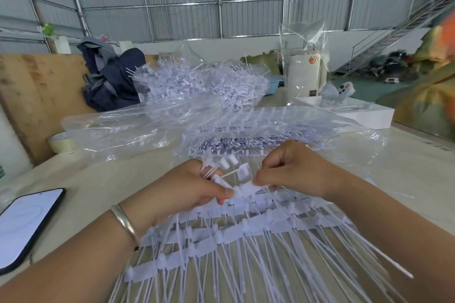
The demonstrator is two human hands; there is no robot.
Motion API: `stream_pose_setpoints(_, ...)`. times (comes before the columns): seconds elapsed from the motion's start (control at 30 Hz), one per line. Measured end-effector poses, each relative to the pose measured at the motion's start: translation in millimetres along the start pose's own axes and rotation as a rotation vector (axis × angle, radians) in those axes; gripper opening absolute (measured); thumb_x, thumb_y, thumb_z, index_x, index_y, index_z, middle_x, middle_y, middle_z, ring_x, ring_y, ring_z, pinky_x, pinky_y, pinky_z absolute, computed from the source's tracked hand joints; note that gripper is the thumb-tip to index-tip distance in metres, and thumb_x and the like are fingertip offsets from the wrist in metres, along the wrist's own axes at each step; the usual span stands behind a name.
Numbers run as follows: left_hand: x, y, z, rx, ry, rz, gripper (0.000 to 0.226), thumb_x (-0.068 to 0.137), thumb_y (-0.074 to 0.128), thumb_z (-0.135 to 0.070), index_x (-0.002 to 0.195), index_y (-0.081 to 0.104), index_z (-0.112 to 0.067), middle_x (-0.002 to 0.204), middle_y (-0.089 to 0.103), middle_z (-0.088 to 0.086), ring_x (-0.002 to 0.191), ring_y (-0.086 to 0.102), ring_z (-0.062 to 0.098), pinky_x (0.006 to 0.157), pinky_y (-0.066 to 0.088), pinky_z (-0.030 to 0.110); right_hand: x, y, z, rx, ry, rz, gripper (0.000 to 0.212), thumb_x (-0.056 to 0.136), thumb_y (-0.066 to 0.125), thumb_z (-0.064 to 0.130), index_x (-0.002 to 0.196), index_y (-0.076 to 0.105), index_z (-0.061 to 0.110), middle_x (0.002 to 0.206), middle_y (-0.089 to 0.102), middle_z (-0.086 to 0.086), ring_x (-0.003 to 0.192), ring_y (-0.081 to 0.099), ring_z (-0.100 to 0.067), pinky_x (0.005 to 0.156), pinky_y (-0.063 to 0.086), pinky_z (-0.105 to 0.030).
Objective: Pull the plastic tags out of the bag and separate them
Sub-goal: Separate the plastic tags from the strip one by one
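A sheet of joined white plastic tags (246, 236) lies spread on the table in front of me, its thin tails fanning toward me. My left hand (182, 189) grips a bunch of loose tags (221, 167) and pinches the sheet's top edge. My right hand (290, 172) pinches a tag at that same top row, right beside the left thumb. Just behind my hands lies a clear plastic bag (123, 128) with more tag sheets (246, 140) inside. Farther back is a big heap of separated tags (202, 83) on clear plastic.
A phone (27, 224) lies at the table's left edge and a tape roll (61, 145) sits behind it. A white box (364, 113), a white cylinder in clear wrap (305, 76) and dark clothing (113, 76) stand at the back. A plywood board (37, 96) leans at the left.
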State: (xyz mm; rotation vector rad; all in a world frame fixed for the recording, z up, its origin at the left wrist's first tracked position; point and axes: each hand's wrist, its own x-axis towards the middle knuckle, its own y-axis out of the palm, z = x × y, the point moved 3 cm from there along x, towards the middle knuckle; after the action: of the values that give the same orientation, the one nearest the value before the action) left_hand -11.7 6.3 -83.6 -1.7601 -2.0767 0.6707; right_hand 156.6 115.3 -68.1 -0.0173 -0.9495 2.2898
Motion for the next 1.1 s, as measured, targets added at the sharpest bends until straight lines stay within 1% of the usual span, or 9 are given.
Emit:
stream_pose_setpoints(0.1,8,1,1,0.155,-0.053,-0.257,0.028,0.076,0.078,-0.028,0.073,0.070,-0.001,0.036,0.041,-0.012,0.035,0.037,0.004,0.043,0.029,0.020,2,4,0,-0.174,0.008,-0.120,0.039,0.071,0.071,0.036,0.042,0.054,0.016,0.042,0.045,0.006,0.041,0.038,-0.005,0.051,0.034,-0.023)
stream_pose_setpoints(0.27,12,5,3,0.267,-0.061,-0.400,0.030,0.078,0.075,-0.030,0.063,0.059,-0.009,0.038,0.031,-0.010,0.036,0.032,0.008,0.043,0.026,0.023,-1,12,15,-0.557,-0.009,-0.317,0.042,0.064,0.062,0.053,0.047,0.049,0.017,0.045,0.043,0.002,0.048,0.047,-0.012,0.050,0.039,-0.024)
stream_pose_setpoints(0.37,13,8,1,0.345,-0.045,-0.461,0.044,0.080,0.071,-0.030,0.053,0.039,-0.018,0.043,0.031,-0.008,0.045,0.033,0.014,0.047,0.025,0.025,0,12,16,-0.580,0.013,-0.330,0.044,0.065,0.063,0.054,0.046,0.047,0.017,0.045,0.043,0.002,0.051,0.049,-0.015,0.052,0.041,-0.024)
stream_pose_setpoints(0.5,11,12,-3,0.571,-0.013,-0.569,0.030,0.084,0.060,-0.029,0.060,0.046,-0.017,0.054,0.044,-0.005,0.048,0.042,0.013,0.046,0.026,0.025,-3,11,22,-0.581,0.009,-0.298,0.049,0.061,0.057,0.062,0.043,0.047,0.018,0.048,0.048,0.002,0.054,0.051,-0.016,0.053,0.041,-0.024)
stream_pose_setpoints(0.6,7,-14,8,0.682,-0.105,-0.646,0.025,0.088,0.052,-0.024,0.064,0.047,-0.018,0.061,0.050,-0.004,0.054,0.046,0.012,0.047,0.028,0.025,-8,2,23,-0.392,-0.031,-0.283,0.048,0.055,0.053,0.058,0.039,0.040,0.015,0.039,0.033,0.002,0.038,0.033,-0.010,0.046,0.034,-0.022)
stream_pose_setpoints(0.7,8,-30,21,0.407,-0.131,-0.603,0.030,0.085,0.062,-0.021,0.062,0.046,-0.011,0.060,0.047,0.004,0.054,0.045,0.018,0.052,0.031,0.026,-5,-14,15,-0.207,-0.069,-0.390,0.047,0.061,0.060,0.049,0.042,0.035,0.014,0.041,0.027,0.005,0.040,0.028,-0.010,0.049,0.030,-0.023)
stream_pose_setpoints(0.83,11,-11,10,0.029,-0.033,-0.422,0.029,0.068,0.081,-0.028,0.079,0.069,-0.003,0.062,0.063,0.008,0.050,0.057,0.010,0.047,0.040,0.017,4,-12,-6,-0.275,-0.062,-0.406,0.051,0.080,0.064,0.049,0.055,0.040,0.011,0.055,0.031,-0.006,0.051,0.031,-0.017,0.056,0.026,-0.030)
stream_pose_setpoints(0.97,10,-11,15,-0.069,-0.068,-0.465,0.025,0.082,0.070,-0.019,0.065,0.055,-0.008,0.059,0.048,0.010,0.049,0.043,0.019,0.047,0.033,0.023,4,-3,-11,-0.249,-0.107,-0.345,0.054,0.085,0.054,0.056,0.062,0.040,0.009,0.058,0.032,-0.005,0.053,0.033,-0.017,0.057,0.028,-0.032)
stream_pose_setpoints(1.1,5,-15,17,-0.170,-0.090,-0.465,0.035,0.093,0.062,-0.026,0.064,0.056,-0.008,0.047,0.055,0.004,0.038,0.050,0.015,0.039,0.040,0.020,6,12,-3,-0.251,-0.155,-0.222,0.048,0.087,0.046,0.058,0.067,0.038,0.015,0.059,0.037,0.001,0.054,0.038,-0.014,0.058,0.033,-0.032)
